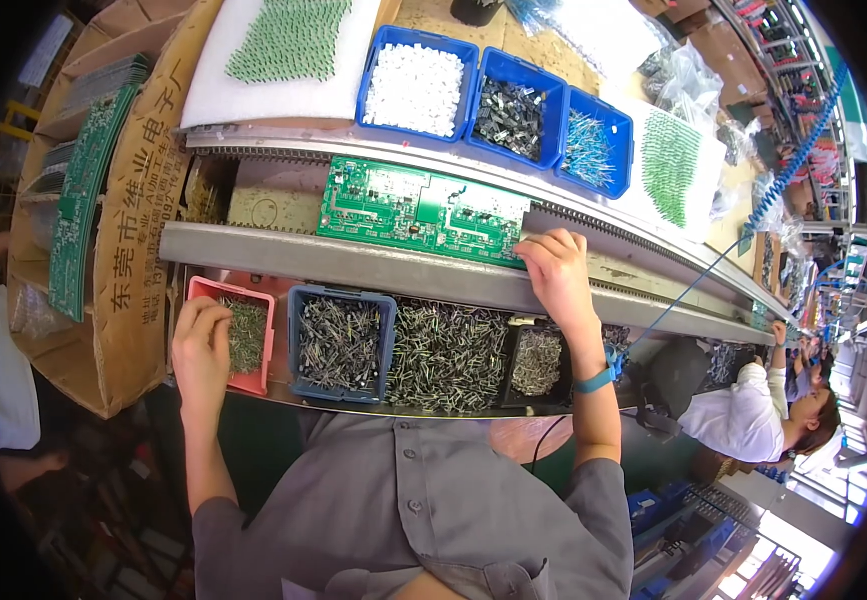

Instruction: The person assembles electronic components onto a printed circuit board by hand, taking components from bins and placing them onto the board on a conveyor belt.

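Note:
A green circuit board [424,212] with small parts on it lies across the metal rails in front of me. My right hand [556,268] is at the board's lower right corner, its fingers drawn together in a pinch; what lies between the fingertips is hidden. On that wrist is a blue strap [595,382]. Over the left side of a red bin [268,345] is my left hand [201,345], thumb and fingers closed together; anything held is too small to make out. Thin, pale-green leaded parts [247,335] fill that bin.
Along the near rail [354,262] stand a blue-grey bin [391,350] and heaps of leaded parts [449,355]. Blue bins [362,100] hold white, black and blue-leaded parts beyond. A cardboard box [139,240] with boards stands left. A coiled blue cord [799,150] hangs right, near a co-worker [754,410].

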A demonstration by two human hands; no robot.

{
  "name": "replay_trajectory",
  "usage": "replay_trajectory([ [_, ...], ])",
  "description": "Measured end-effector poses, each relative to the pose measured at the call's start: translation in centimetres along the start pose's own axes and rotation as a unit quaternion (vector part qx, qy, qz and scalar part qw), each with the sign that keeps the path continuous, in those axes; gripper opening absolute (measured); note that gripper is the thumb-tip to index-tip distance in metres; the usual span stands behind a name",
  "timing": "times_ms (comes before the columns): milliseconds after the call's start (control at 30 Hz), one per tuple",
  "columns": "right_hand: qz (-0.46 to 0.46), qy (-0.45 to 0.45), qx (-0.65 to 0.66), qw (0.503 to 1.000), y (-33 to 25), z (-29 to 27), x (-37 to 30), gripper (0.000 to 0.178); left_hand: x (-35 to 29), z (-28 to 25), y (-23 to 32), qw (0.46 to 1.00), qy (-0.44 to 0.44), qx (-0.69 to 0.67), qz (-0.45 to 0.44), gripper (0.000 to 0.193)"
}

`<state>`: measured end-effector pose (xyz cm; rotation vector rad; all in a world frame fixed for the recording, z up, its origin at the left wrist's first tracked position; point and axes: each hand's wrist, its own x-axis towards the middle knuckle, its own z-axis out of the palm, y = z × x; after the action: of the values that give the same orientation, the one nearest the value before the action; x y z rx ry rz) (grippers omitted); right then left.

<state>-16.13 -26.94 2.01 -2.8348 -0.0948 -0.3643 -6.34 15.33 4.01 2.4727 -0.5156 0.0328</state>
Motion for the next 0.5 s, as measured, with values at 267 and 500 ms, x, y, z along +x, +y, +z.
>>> replay_trajectory([
  [267, -0.090, 0.009, 0.096, 0.991, -6.3, -1.6, 0.5, 0.034, 1.2, 2.0, 4.9, 0.842, -0.175, -0.497, -0.113, 0.012],
  [500, -0.193, 0.087, 0.221, 0.952, -12.3, -2.4, 0.1, 0.031, 0.7, 6.7, 10.7, 0.570, -0.392, -0.696, -0.193, 0.007],
])
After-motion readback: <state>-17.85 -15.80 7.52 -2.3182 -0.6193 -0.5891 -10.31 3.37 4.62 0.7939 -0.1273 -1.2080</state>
